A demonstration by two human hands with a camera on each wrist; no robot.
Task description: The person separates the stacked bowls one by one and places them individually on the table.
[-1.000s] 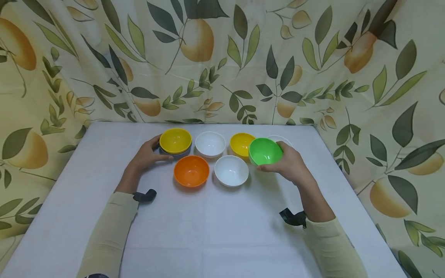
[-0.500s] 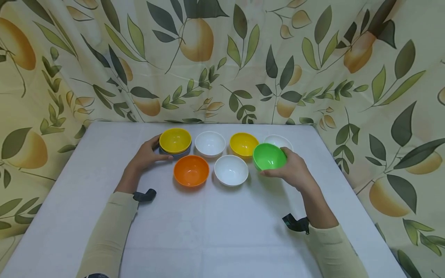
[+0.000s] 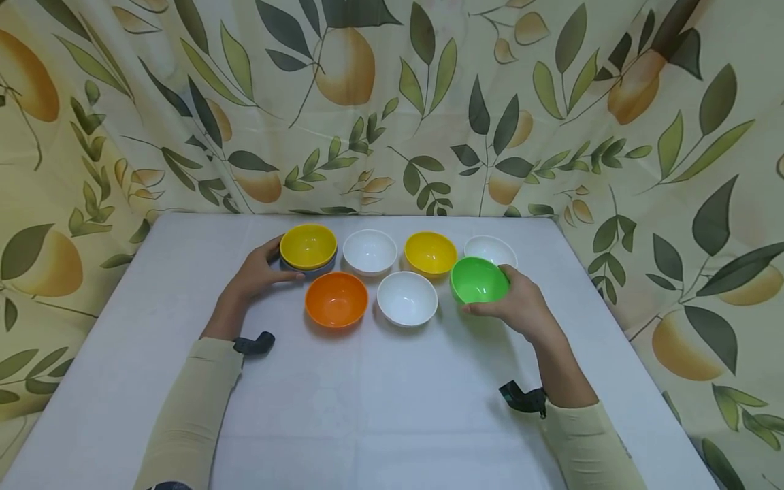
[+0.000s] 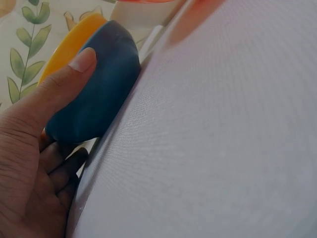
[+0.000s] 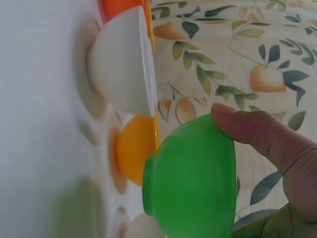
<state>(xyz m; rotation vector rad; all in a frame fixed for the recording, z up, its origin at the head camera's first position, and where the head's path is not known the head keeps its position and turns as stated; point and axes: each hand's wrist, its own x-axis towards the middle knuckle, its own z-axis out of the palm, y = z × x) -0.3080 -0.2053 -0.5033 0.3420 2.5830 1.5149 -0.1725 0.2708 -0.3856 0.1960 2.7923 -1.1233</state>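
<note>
In the head view, my right hand [image 3: 517, 303] grips a green bowl [image 3: 479, 280] by its right side. The right wrist view shows the thumb at the rim of that green bowl [image 5: 193, 178], its foot raised off the tabletop over a shadow. My left hand [image 3: 252, 275] holds a dark blue bowl [image 4: 101, 89] between thumb and fingers, with a yellow bowl [image 3: 308, 246] nested in it. Beside that stack, an orange bowl [image 3: 337, 300] and a white bowl [image 3: 407, 299] stand in the front row.
Along the back row stand a white bowl [image 3: 370, 252], a second yellow bowl [image 3: 431, 254] and another white bowl [image 3: 491, 250], partly covered by the green one. A white cloth covers the table [image 3: 367, 401]. Behind it hangs a fruit-patterned curtain [image 3: 392, 136].
My right hand has drawn the green bowl slightly right and toward me, away from the back yellow bowl, uncovering more of the far right white bowl. The left hand has stayed put.
</note>
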